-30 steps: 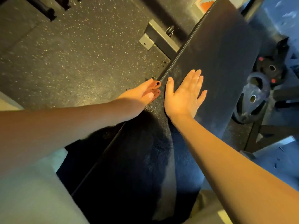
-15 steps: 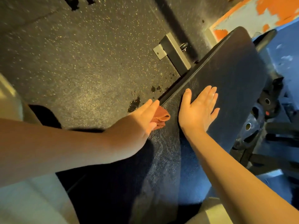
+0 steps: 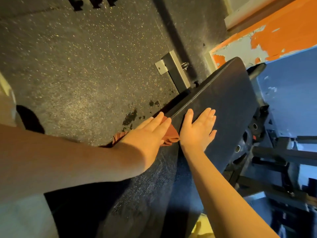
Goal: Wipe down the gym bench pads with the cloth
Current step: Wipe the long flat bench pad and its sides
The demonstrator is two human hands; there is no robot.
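A long black bench pad (image 3: 228, 103) runs from the bottom of the view up to the right. My left hand (image 3: 151, 133) lies with straight fingers on an orange cloth (image 3: 169, 136) and presses it against the pad's left edge. A second bit of the cloth shows behind my left wrist. My right hand (image 3: 199, 127) rests flat on the pad's top, fingers spread, just right of the cloth.
Speckled black rubber floor (image 3: 77, 74) lies to the left, with dark wet spots (image 3: 130, 117) near the pad. The bench's metal foot (image 3: 173, 71) sticks out beyond. Weight plates and rack frame (image 3: 253, 138) crowd the right side. An orange peeling wall (image 3: 274, 36) is at top right.
My left hand has slid the cloth along the pad's left edge, and more of the cloth now shows. The camera has tilted up, showing more wall and floor. My right hand stays flat.
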